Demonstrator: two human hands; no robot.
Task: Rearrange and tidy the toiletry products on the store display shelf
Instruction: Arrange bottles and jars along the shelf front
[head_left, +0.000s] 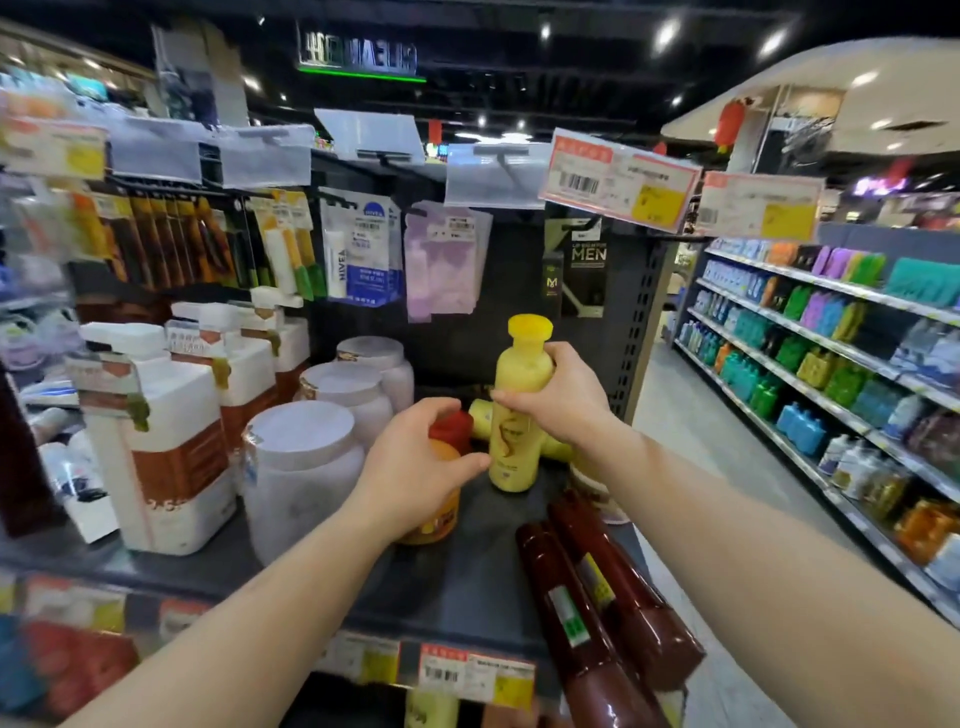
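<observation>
**Hands on two bottles at the toiletry shelf**

Shelf, dark grey, carries the goods at the middle of the view. The right hand grips a yellow bottle round its upper body, fingers curled about it; the bottle stands upright with its yellow cap on top, and its base seems to touch the shelf, though that is hard to tell. The left hand is curled over an orange bottle just left of the yellow one, fingers wrapped across its top. A red cap shows just behind the left hand. Behind the upright bottle another yellow bottle lies on its side. Two dark red bottles lie flat, side by side, at the right front of the shelf. To the left stand three white round jars in a row running back, and beyond them white and brown square containers. Hanging packets line the back panel. Price tags sit on the shelf's front edge.
</observation>
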